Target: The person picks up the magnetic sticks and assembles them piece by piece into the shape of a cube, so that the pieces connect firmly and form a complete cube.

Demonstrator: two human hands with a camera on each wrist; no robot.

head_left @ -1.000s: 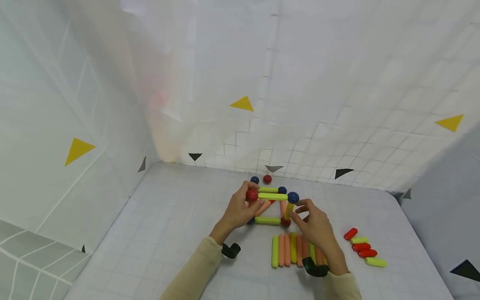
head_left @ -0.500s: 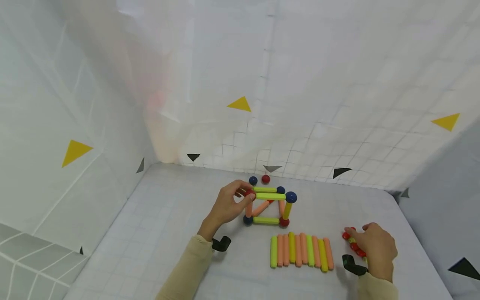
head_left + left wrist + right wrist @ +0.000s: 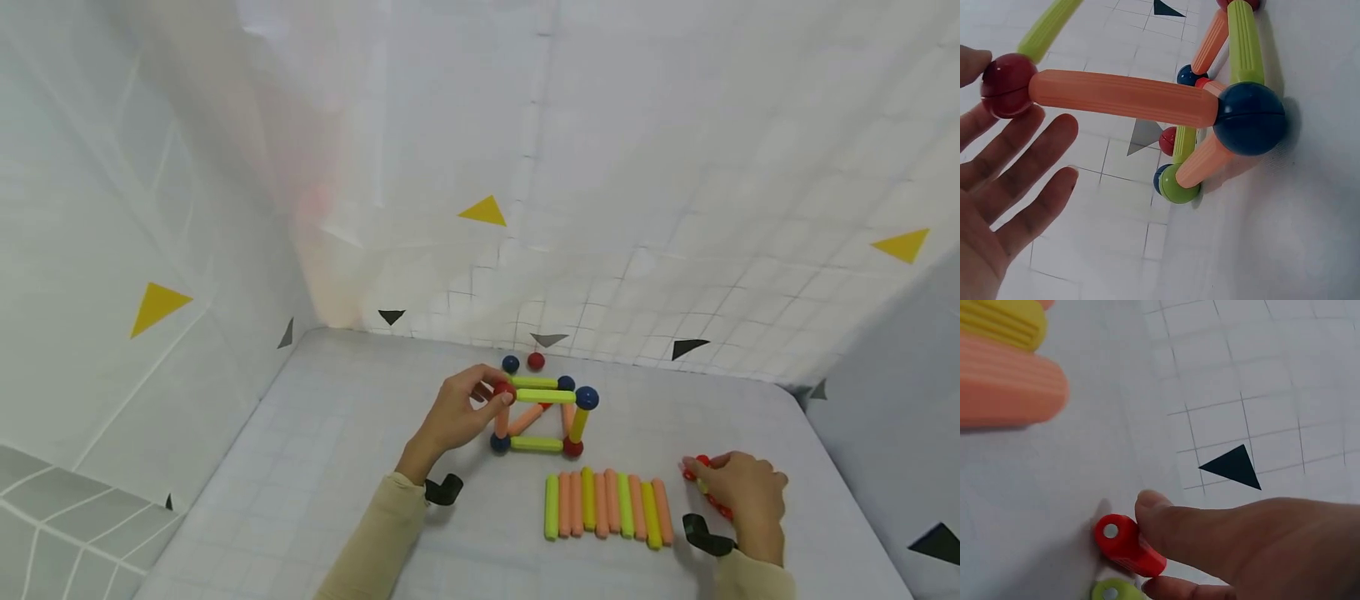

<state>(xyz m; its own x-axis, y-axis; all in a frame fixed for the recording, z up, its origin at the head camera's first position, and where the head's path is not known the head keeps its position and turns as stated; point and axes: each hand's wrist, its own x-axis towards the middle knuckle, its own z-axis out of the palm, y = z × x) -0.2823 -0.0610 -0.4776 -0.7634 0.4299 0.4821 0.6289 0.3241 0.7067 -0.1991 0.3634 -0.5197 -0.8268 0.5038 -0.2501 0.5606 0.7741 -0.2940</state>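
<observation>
My left hand [image 3: 453, 412] pinches a red ball [image 3: 1009, 85] at the upper left corner of a frame built from magnetic rods and balls. From that ball an orange rod [image 3: 1122, 97] runs down to a blue ball [image 3: 1250, 119] on the table. A lime rod [image 3: 546, 396] links it to another blue ball [image 3: 587, 398], which a yellow rod [image 3: 580, 425] holds up. Over at the right, my right hand [image 3: 753, 492] pinches a short red rod [image 3: 1138, 556] between thumb and finger. Beside it lies a short lime rod [image 3: 1113, 590]; the hand partly hides the other short rods.
A row of long orange, lime and yellow rods [image 3: 613, 504] lies in front of the frame. Behind the frame sit a loose blue ball [image 3: 511, 363] and a loose red ball [image 3: 536, 361]. A white wall sheet [image 3: 420, 250] rises along the table's back edge.
My right hand has left the frame's yellow rod, moved right to the short rods and taken hold of a red one. My left hand still holds the red ball.
</observation>
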